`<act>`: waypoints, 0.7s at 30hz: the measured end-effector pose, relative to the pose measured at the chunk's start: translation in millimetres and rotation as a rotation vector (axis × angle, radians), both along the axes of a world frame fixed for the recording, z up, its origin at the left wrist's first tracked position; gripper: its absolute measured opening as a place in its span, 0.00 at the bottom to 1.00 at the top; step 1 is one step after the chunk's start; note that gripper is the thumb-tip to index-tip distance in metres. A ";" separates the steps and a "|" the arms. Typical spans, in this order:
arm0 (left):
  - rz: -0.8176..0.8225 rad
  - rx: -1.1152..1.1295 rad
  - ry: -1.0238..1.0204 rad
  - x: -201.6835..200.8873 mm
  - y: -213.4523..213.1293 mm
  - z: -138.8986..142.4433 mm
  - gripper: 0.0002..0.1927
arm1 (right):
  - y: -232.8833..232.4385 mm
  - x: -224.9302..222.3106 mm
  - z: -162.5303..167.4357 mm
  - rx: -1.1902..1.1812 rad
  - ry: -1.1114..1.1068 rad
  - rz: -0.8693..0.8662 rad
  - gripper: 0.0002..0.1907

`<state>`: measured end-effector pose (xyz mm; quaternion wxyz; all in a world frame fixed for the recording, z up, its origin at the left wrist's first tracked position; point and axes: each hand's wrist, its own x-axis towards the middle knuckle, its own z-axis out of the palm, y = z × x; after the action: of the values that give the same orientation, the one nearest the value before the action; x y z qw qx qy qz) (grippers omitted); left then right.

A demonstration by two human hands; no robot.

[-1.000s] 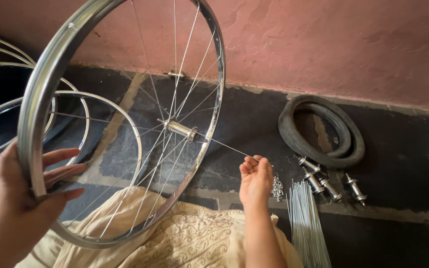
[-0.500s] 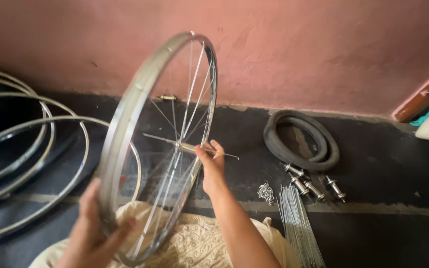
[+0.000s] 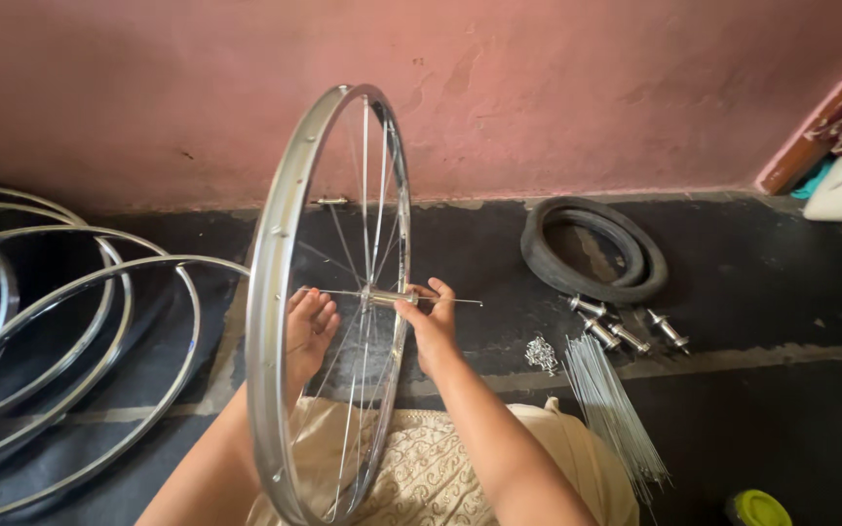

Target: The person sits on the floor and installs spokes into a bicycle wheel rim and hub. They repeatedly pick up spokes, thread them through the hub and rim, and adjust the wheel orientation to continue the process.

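A shiny silver bicycle wheel (image 3: pixel 275 292), thin-spoked and edge-on, is held upright at the centre of the frame above the lap. Its hub (image 3: pixel 388 297) is pinched by the right hand (image 3: pixel 431 326); the left hand (image 3: pixel 306 329) is seen half-open at the axle's other end. Bare rims (image 3: pixel 70 321) lie at left.

Silver spoked wheel (image 3: pixel 280 292) stands upright (edge-on), hub (image 3: pixel 385 296) mid-air.
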<state>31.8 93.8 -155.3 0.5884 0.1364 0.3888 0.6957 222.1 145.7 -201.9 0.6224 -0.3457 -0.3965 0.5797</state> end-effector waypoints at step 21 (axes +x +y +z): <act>0.654 0.515 0.851 -53.3 4.2 68.0 0.09 | -10.4 4.5 -1.0 -0.030 -0.072 0.049 0.25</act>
<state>-21.5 97.9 -87.3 0.0840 0.4148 0.4313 0.7968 226.6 135.3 -202.9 0.5883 -0.3657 -0.4181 0.5877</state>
